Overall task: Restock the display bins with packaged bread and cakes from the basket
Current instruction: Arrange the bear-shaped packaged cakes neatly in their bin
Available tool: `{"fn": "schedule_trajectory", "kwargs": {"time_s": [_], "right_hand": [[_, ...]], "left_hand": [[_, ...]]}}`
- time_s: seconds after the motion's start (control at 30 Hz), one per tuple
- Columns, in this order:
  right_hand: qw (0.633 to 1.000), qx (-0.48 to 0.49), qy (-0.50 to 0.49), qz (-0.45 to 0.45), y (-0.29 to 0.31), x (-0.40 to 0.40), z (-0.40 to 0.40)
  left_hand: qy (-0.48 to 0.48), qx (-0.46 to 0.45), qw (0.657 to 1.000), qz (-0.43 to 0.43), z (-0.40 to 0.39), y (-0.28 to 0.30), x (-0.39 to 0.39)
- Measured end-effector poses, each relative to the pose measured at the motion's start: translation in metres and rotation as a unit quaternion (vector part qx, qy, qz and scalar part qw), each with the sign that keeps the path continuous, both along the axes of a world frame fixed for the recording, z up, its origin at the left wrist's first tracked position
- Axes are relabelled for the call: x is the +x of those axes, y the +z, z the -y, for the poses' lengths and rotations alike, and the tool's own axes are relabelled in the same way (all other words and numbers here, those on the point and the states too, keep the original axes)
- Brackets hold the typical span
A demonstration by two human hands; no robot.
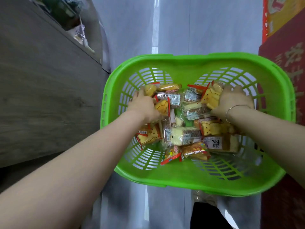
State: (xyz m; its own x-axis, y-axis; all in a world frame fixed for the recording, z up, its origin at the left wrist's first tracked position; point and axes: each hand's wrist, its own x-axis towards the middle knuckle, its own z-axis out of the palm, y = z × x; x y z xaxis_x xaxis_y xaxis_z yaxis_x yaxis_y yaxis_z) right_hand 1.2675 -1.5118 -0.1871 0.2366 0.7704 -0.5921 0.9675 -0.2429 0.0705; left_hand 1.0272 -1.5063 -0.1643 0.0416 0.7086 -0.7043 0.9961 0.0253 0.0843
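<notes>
Green basket (pixel 181 176) sitting on pale floor (pixel 173 30); wrapped cakes (pixel 184 135) lying heaped across its bottom; left hand (pixel 142 104) gripping a bear-print pack (pixel 162 107) near the left wall; right hand (pixel 234 100) curling fingers round another bear-print pack (pixel 210 96) toward the far right corner.

Green plastic basket (pixel 189 176) on pale floor, heaped with wrapped breads and cakes (pixel 184 134), left hand (pixel 143 104) and right hand (pixel 234 100) each gripping bear-shaped bread packets
</notes>
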Motion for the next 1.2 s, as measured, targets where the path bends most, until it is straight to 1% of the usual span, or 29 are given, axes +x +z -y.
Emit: {"fn": "schedule_trajectory", "kwargs": {"time_s": [0.03,0.07,0.1,0.2,0.27,0.3,0.33,0.37,0.4,0.43,0.47,0.5,0.53,0.57,0.6,0.63,0.67,0.7,0.73,0.8,0.87,0.9,1.0,1.03,1.13,1.17,1.2], "right_hand": [[1.0,0.005,0.003,0.002,0.002,-0.003,-0.001],[1.0,0.015,0.0,-0.009,0.005,-0.006,-0.002],[0.999,0.028,-0.006,-0.027,0.008,-0.008,-0.002],[0.994,0.073,-0.031,-0.078,0.029,-0.015,0.005],[0.984,0.107,-0.078,-0.118,0.048,-0.021,0.012],[0.974,0.117,-0.121,-0.153,0.062,-0.026,0.016],[0.953,0.124,-0.184,-0.207,0.081,-0.032,0.02],[0.913,0.131,-0.263,-0.283,0.105,-0.039,0.022],[0.852,0.127,-0.345,-0.373,0.135,-0.048,0.025],[0.78,0.115,-0.412,-0.457,0.167,-0.058,0.029],[0.72,0.103,-0.452,-0.517,0.201,-0.067,0.033],[0.674,0.095,-0.472,-0.56,0.238,-0.077,0.038],[0.637,0.09,-0.48,-0.597,0.276,-0.088,0.042],[0.603,0.085,-0.481,-0.631,0.316,-0.098,0.045],[0.57,0.077,-0.477,-0.665,0.355,-0.107,0.048],[0.54,0.064,-0.47,-0.695,0.393,-0.116,0.051],[0.518,0.05,-0.457,-0.722,0.429,-0.126,0.053],[0.505,0.035,-0.441,-0.742,0.463,-0.135,0.056],[0.501,0.02,-0.421,-0.756,0.495,-0.145,0.059],[0.513,-0.013,-0.368,-0.775,0.554,-0.165,0.067],[0.53,-0.05,-0.315,-0.786,0.6,-0.188,0.08],[0.536,-0.07,-0.291,-0.789,0.617,-0.199,0.088],[0.559,-0.127,-0.214,-0.791,0.65,-0.233,0.114],[0.572,-0.141,-0.191,-0.785,0.656,-0.244,0.123],[0.622,-0.173,-0.141,-0.751,0.662,-0.279,0.153],[0.638,-0.184,-0.128,-0.737,0.661,-0.291,0.163],[0.65,-0.196,-0.119,-0.724,0.659,-0.302,0.172]], "left_hand": [[0.011,-0.025,1.0,-0.012,-0.001,-0.005,0.001],[0.017,-0.028,0.999,-0.021,-0.002,-0.01,0.002],[0.02,-0.016,0.999,-0.029,-0.001,-0.012,0.003],[0.039,0.067,0.996,-0.043,0.006,-0.003,0.002],[0.074,0.106,0.992,-0.015,0.015,0.02,-0.001],[0.107,0.115,0.987,0.016,0.021,0.036,-0.002],[0.158,0.122,0.978,0.058,0.027,0.058,-0.003],[0.225,0.129,0.959,0.111,0.033,0.084,-0.004],[0.304,0.136,0.927,0.174,0.04,0.115,-0.003],[0.383,0.141,0.881,0.239,0.048,0.15,-0.004],[0.455,0.147,0.827,0.297,0.057,0.187,-0.005],[0.514,0.154,0.769,0.347,0.067,0.225,-0.008],[0.555,0.162,0.719,0.386,0.078,0.266,-0.012],[0.576,0.171,0.682,0.417,0.089,0.309,-0.018],[0.579,0.18,0.66,0.443,0.1,0.352,-0.024],[0.572,0.19,0.648,0.466,0.112,0.394,-0.03],[0.557,0.201,0.648,0.48,0.124,0.434,-0.037],[0.54,0.212,0.653,0.487,0.135,0.473,-0.044],[0.523,0.224,0.66,0.49,0.147,0.508,-0.053],[0.508,0.249,0.666,0.486,0.171,0.564,-0.073],[0.518,0.267,0.654,0.482,0.202,0.6,-0.099],[0.535,0.275,0.64,0.478,0.218,0.614,-0.112],[0.615,0.272,0.562,0.481,0.27,0.637,-0.147],[0.636,0.278,0.544,0.473,0.287,0.64,-0.158],[0.696,0.308,0.505,0.406,0.332,0.636,-0.189],[0.713,0.311,0.496,0.387,0.342,0.631,-0.197],[0.725,0.307,0.495,0.367,0.35,0.625,-0.205]]}}
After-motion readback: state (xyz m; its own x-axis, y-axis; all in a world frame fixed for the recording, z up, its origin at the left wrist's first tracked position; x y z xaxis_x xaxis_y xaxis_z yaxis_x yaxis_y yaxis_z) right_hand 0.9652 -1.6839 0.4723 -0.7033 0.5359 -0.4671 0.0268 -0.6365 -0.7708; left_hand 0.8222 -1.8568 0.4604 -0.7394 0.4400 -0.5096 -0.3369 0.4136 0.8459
